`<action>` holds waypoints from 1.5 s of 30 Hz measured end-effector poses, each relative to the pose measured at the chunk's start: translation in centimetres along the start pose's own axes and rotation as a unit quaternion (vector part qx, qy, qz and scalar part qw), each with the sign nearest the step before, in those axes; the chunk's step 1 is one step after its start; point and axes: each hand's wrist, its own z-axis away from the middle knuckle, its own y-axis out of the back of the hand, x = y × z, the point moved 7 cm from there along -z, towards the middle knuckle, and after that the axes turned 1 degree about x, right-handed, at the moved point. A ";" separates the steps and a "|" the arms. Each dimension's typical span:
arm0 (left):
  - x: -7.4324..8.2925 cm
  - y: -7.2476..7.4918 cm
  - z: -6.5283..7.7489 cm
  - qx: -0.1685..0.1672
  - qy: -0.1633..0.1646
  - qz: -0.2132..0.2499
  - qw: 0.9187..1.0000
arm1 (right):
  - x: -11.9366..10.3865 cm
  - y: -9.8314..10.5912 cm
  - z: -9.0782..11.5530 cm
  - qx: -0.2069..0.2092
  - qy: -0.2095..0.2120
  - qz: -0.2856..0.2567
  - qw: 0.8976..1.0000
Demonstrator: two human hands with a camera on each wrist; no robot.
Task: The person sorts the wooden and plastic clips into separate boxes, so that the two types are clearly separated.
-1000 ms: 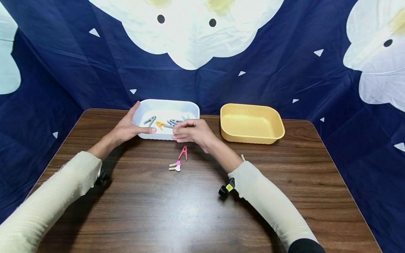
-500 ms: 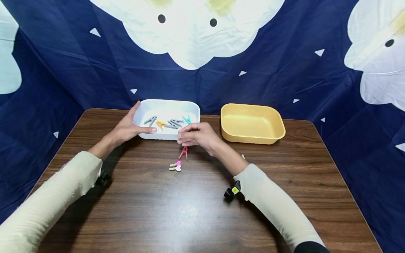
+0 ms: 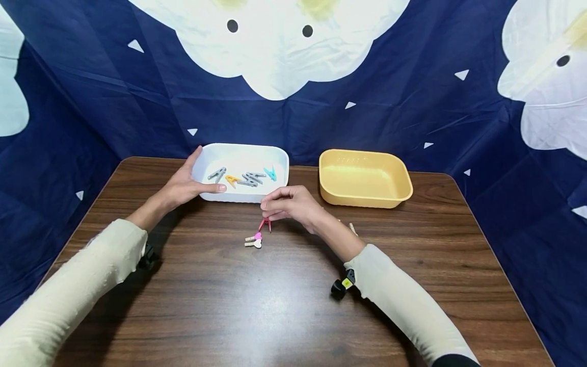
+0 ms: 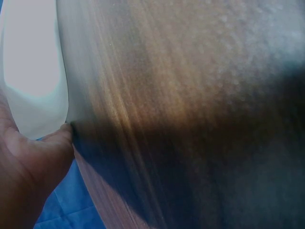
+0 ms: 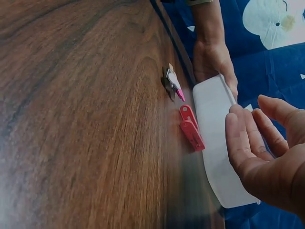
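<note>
My left hand holds the left end of a white plastic basin, its thumb along the front rim. Inside the basin lie several grey clothespins, an orange clothespin and a teal clothespin. Just in front of the basin's right half hovers my right hand, fingers loosely bent, nothing between them in the right wrist view. Below its fingertips a red clothespin lies on the table, partly covered in the head view. Beside it are small wooden clips with a pink heart and a white heart.
A yellow basin stands to the right of the white one on the brown wooden table. Near my right forearm a small wooden clip lies partly hidden. Dark blue patterned cloth hangs behind the table.
My right hand has come back from over the white basin towards me, to just above the red clothespin. The teal clothespin is now uncovered. My left hand has stayed in place.
</note>
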 end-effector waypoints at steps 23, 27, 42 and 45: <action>0.1 0.1 -0.1 -0.002 0.000 -0.003 1.000 | 1.9 1.9 1.4 0.020 -0.029 0.033 0.999; 0.3 0.1 -0.1 -0.003 -0.002 -0.003 1.000 | 2.4 2.1 1.5 0.024 -0.043 0.032 0.998; -0.1 0.0 -0.1 -0.003 -0.003 -0.010 1.000 | 4.1 1.2 1.5 0.008 -0.115 0.035 0.993; -0.2 0.0 -0.1 -0.003 -0.004 -0.008 1.000 | 4.4 1.1 1.3 0.009 -0.118 0.040 0.992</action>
